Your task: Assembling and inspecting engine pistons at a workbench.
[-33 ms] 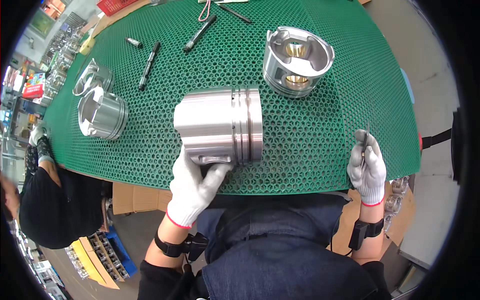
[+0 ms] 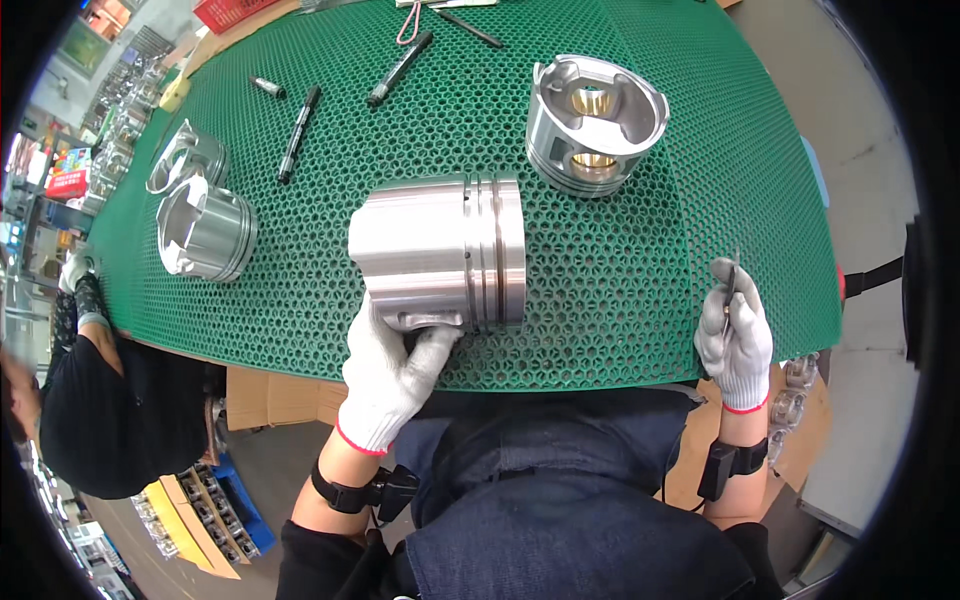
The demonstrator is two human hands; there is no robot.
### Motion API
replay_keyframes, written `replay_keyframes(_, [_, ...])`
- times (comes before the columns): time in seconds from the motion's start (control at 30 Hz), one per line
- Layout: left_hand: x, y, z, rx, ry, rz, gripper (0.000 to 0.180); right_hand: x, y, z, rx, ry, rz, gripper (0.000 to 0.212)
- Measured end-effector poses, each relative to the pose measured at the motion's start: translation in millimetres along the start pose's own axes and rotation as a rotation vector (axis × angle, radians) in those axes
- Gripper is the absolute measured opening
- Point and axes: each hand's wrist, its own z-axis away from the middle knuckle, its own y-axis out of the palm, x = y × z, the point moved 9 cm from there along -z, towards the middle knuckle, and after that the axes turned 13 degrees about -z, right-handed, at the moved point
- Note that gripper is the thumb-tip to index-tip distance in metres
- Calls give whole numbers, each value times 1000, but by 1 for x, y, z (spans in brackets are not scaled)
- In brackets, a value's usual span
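Observation:
A large silver metal piston [image 2: 425, 250] lies on its side over the green mat, its ring grooves turned to the right. My left hand [image 2: 385, 375], in a white knit glove, is closed on its near lower side; some of the fingers are hidden beneath it. My right hand [image 2: 735, 335], gloved too, is held near the mat's right part. Between its thumb and fingers it pinches a slim dark tool with a thin tip [image 2: 729, 290]; its exact kind is too small to make out. Another piston [image 2: 597, 125] stands behind to the right, open end up, with brass-coloured pin bores.
Two more pistons [image 2: 208, 228] are at the left of the green perforated mat [image 2: 620, 300]. Black markers [image 2: 300, 135] and a pink loop [image 2: 408, 22] lie farther back. A red crate [image 2: 225, 12] is at the far edge. At left sits another person [image 2: 120, 420] in dark clothes.

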Motion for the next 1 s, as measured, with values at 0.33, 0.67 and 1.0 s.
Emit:
replay_keyframes(0.33, [-99,-13,33,-304,848,-873,52,-14,-4,26,-53,169,-160,44])
replay_keyframes(0.67, [-162,77,35,166,972,-821,43,-5,34,52,129,94,275,38])
replay_keyframes(1.0, [-170,116,45,127,1048,-997,46,19,91,62,236,-544,960,18])
